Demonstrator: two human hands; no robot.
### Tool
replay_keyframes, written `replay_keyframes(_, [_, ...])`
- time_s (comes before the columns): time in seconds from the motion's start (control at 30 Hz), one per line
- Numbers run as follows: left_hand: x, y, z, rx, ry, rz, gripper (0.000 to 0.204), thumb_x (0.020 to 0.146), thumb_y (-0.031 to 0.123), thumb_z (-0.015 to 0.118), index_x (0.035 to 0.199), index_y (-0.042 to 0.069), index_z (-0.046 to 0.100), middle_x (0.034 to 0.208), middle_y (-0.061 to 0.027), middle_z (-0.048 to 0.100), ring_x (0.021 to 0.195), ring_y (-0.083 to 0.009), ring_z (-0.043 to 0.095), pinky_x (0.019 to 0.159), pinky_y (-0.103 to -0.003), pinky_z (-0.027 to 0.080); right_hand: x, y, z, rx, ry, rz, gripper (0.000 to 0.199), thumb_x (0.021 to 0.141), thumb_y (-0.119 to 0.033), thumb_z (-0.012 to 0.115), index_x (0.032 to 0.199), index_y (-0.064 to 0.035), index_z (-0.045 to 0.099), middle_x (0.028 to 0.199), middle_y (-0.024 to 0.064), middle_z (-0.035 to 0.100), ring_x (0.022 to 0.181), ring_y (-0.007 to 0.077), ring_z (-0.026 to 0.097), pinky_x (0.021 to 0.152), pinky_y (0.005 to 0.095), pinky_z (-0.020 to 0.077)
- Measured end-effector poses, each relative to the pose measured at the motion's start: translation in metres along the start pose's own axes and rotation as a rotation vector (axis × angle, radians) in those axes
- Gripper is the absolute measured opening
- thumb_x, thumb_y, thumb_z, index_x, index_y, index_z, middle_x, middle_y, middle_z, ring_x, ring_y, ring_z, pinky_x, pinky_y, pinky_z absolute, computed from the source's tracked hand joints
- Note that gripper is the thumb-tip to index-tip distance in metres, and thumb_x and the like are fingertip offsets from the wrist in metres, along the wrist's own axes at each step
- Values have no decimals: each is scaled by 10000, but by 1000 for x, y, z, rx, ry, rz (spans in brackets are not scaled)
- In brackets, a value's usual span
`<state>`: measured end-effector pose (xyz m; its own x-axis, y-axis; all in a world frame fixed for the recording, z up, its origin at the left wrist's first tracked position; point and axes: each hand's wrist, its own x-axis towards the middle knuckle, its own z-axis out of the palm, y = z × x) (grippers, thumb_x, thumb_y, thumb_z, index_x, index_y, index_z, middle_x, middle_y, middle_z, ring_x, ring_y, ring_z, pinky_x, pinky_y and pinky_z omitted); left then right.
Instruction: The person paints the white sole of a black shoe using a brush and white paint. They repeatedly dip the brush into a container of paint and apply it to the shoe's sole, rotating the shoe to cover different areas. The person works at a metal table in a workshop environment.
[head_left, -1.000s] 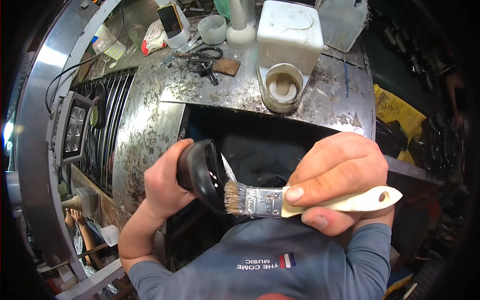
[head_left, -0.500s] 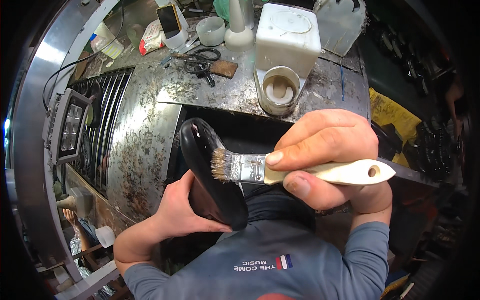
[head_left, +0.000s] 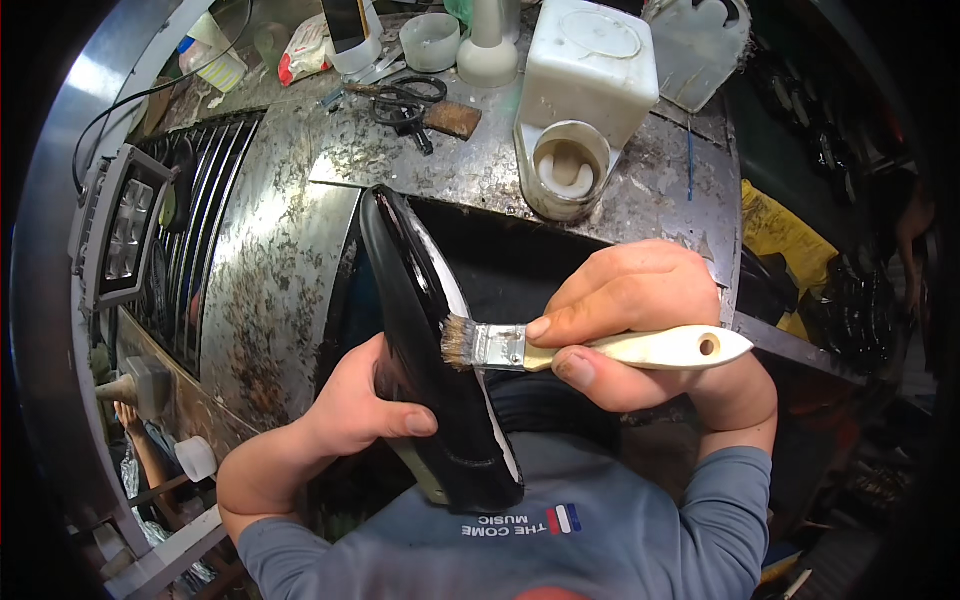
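Observation:
A glossy black shoe (head_left: 425,345) stands tilted between my hands, its narrow end toward the bench and its other end against my shirt. My left hand (head_left: 350,402) wraps round its left side, thumb lying over it. In my right hand (head_left: 640,310) is a flat paintbrush (head_left: 500,346) with a pale wooden handle and a metal ferrule, pinched between thumb and fingers. Its bristles touch the shoe's right edge, along which a white strip runs. My left fingers are partly hidden behind the shoe.
Ahead on the stained metal bench (head_left: 270,240) stands a white dispenser (head_left: 590,60) with a cup (head_left: 572,205) of pale liquid. Scissors (head_left: 415,92), a brown block (head_left: 453,120) and a bowl (head_left: 430,42) lie left of it. A floodlight (head_left: 128,228) stands at left; another person's hand (head_left: 128,418) shows lower left.
The shoe has turned and lifted, so its white-edged right side shows more. The brush has shifted slightly along that edge. My left thumb has moved up onto the shoe's side.

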<state>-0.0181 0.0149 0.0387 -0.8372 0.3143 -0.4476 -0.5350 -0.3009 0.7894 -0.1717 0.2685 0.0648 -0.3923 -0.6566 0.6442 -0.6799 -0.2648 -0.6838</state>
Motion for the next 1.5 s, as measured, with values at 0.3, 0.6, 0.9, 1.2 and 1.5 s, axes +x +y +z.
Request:
replay_keyframes(0.3, [2,-9,-6,-110,14,7,896,815,520,849,1396,-57,486,1285,-124,653,1173,-208,640,1047,-376,497,-14,3,11,85,-61,34,129,765,-46,772,878,2,732,760,118,731,624,243,719,563,325,585])
replay_keyframes(0.6, [3,-16,-12,-152,80,23,880,822,537,833,1381,-59,505,1249,-136,676,1124,-226,681,993,-385,553,-30,-1,14,177,-101,53,104,784,-66,789,854,-14,734,777,107,745,625,240,711,558,322,574])
replay_keyframes(0.9, [4,-33,-22,-194,111,110,879,782,470,885,1377,-47,496,1222,-132,674,1098,-229,691,973,-379,570,-16,48,-63,-463,158,448,145,900,-124,747,982,-5,765,874,96,757,741,158,707,669,286,547])
replay_keyframes(1.2, [1,-30,-20,-159,123,123,873,832,576,807,1363,-45,499,1199,-129,675,1070,-206,689,947,-349,568,-25,85,-48,-871,134,293,99,814,-182,791,864,-109,747,837,75,734,757,285,714,672,371,578])
replay_keyframes(1.5, [0,-21,-15,-76,166,141,889,855,616,763,1374,-49,482,1218,-133,657,1085,-205,677,952,-344,560,-37,85,-48,-711,166,283,154,840,-155,812,954,-59,774,910,99,760,789,250,740,707,332,582])
